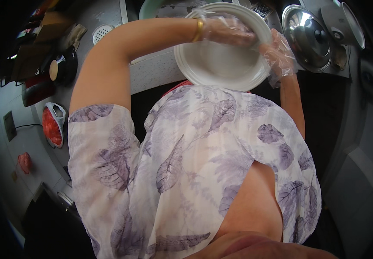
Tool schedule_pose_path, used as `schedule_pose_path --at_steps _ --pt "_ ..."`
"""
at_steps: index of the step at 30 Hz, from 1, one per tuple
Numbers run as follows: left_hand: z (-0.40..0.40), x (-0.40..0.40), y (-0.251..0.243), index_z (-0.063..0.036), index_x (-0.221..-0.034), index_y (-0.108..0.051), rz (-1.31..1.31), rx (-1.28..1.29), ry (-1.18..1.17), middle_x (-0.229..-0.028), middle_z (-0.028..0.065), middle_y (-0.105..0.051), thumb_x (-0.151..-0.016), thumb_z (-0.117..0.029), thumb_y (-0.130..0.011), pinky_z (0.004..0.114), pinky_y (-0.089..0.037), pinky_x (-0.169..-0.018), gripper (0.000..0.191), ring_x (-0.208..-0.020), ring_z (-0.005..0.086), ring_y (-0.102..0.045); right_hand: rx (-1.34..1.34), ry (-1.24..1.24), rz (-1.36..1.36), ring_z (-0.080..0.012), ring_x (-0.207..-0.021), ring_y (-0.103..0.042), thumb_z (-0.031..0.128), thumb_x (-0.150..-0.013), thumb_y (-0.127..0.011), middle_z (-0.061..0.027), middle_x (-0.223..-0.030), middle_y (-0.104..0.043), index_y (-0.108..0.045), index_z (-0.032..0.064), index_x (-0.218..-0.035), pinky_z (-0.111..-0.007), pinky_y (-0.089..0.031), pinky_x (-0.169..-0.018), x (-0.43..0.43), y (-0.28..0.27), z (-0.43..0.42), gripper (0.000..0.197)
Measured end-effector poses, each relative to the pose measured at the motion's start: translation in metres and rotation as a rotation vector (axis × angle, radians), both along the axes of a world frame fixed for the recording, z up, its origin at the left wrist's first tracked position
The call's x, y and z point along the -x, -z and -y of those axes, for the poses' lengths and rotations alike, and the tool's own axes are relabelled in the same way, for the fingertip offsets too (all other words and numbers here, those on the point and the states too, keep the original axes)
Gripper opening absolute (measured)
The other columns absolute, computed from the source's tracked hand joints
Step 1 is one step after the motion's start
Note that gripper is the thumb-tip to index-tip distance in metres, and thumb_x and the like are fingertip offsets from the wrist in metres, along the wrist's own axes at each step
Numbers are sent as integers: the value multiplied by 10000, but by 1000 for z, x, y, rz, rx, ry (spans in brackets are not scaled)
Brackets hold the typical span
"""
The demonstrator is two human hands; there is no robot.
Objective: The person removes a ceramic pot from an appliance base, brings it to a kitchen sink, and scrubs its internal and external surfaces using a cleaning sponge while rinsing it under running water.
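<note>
A large white bowl is tilted in front of my body at the counter's edge. My left hand, in a clear plastic glove with a gold bangle at the wrist, reaches over the rim into the bowl's upper part; its fingers are blurred, so their grip cannot be made out. On the bowl's right side my right hand, also in a clear plastic glove, holds the rim, with the thumb side over the inside. The bowl's inside shows no clear contents. Its underside is hidden.
Behind the bowl stands a pale green basin. A metal grater, a steel lid with a black knob and a pot lie to the right. Left are a round drain strainer and a dark pot.
</note>
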State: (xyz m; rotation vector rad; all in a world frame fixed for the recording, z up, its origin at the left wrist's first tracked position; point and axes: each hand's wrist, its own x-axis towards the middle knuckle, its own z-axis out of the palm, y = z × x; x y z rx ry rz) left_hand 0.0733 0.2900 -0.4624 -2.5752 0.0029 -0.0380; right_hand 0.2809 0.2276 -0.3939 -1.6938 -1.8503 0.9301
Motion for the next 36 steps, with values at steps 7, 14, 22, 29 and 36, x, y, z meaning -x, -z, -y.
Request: schedule_pose_path --at_steps 7,14,22,29,36 --pt "33 32 22 24 -934 -587 -85 340 -226 -955 120 -598 -766 -83 -521 313 -485 -728 210 -810 223 -615 88 45 153 -324 -798 -529 210 -648 -528 -174 -856 -548 -534 10 -894 -393 -422 -707 7 -15 -3 317" --pt "70 -34 -33 -21 -950 -617 207 1890 -759 -855 128 -632 -709 -192 -588 304 -468 -698 297 -705 230 -589 191 150 -211 -194 -744 -536 128 -664 -579 -73 -775 -528 -551 -28 -897 -312 -439 -677 -4 -15 -8 282" --pt "-21 8 -120 -72 -797 -599 890 2091 -1040 -671 30 -571 -781 -199 -575 282 -428 -507 130 -594 138 -547 507 557 -676 -173 -755 -569 90 -596 -665 -72 -822 -589 -562 16 -995 -304 -468 -691 -41 -37 -26 419" --pt "-31 33 -113 -63 -876 -587 1229 1901 -1112 -755 59 -587 -732 -159 -588 276 -451 -544 174 -652 156 -565 728 802 -747 -173 -594 -578 19 -632 -630 -96 -777 -565 -587 13 -796 -262 -501 -482 -80 -4 -15 170" --pt "-39 86 -43 -40 -900 -577 585 876 -1035 -819 76 -602 -645 -158 -676 302 -486 -637 297 -731 216 -591 782 839 -1147 -128 -400 -481 -5 -662 -581 -94 -655 -480 -444 -41 -801 -179 -393 -308 -69 20 16 199"
